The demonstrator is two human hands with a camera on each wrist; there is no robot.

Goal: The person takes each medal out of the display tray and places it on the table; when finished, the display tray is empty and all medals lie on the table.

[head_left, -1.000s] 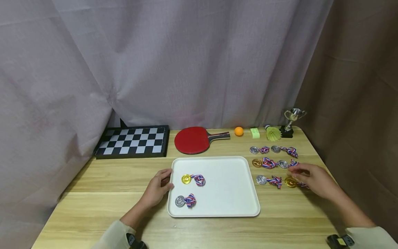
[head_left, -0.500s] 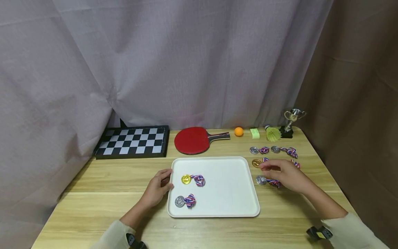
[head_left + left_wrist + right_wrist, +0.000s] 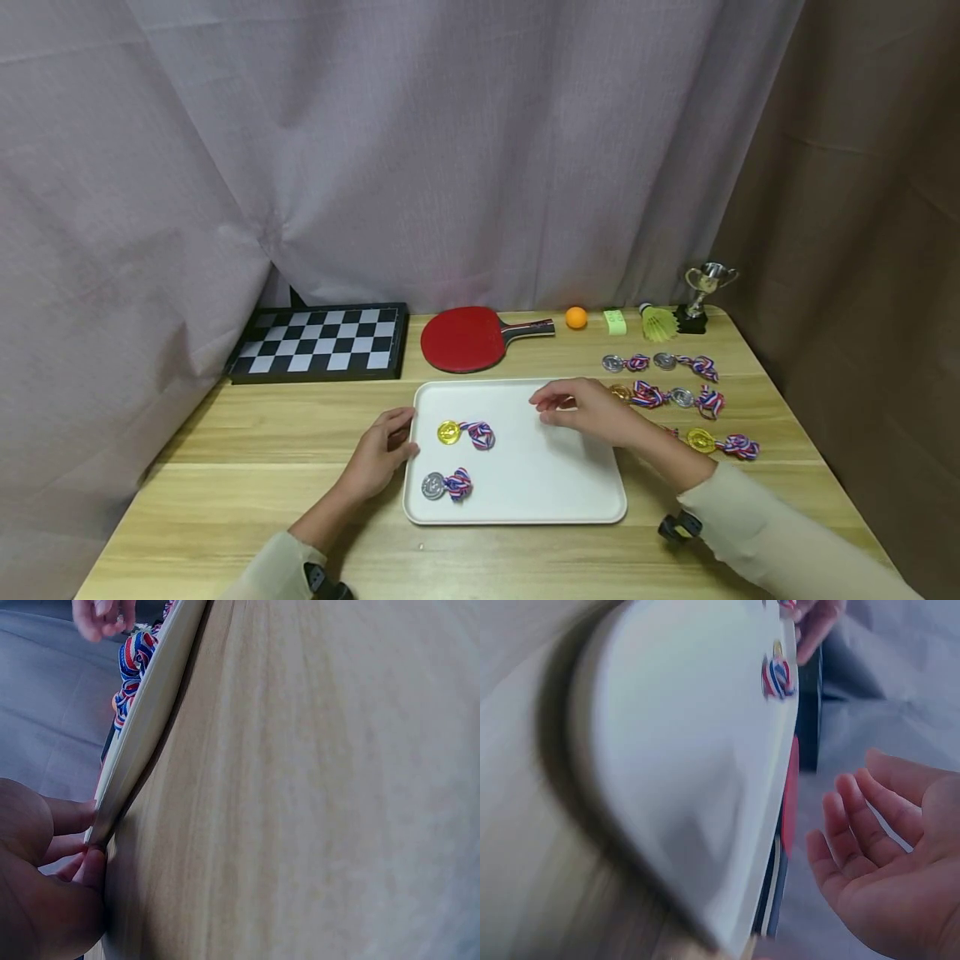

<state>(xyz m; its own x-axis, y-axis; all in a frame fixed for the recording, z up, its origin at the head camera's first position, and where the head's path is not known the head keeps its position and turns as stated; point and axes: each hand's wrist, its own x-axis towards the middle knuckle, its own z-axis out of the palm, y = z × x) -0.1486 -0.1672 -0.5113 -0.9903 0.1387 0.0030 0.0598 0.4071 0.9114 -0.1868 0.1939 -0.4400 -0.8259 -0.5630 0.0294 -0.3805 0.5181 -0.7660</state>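
My left hand (image 3: 378,450) holds the left rim of a white tray (image 3: 525,508), with fingers and thumb against the edge in the left wrist view. On the tray lie a gold medal (image 3: 449,432) and, nearer me, a silver medal (image 3: 433,485), each with a bunched striped ribbon. Above the tray's back right part hovers my right hand (image 3: 588,410), its fingers loosely bent and nothing in them. To the right, several more medals lie in rows, among them a gold medal (image 3: 701,440) and a silver medal (image 3: 682,397). My right forearm hides one medal's disc.
Along the back stand a chessboard (image 3: 322,342), a red table tennis bat (image 3: 463,337), an orange ball (image 3: 576,317), a small yellow-green block (image 3: 615,322), a shuttlecock (image 3: 658,322) and a trophy cup (image 3: 705,287). Grey curtain (image 3: 450,150) hangs behind the wooden table (image 3: 300,442).
My right hand has swept left from the medals at the right to over the tray, carrying nothing visible. The left hand and the tray have stayed in place.
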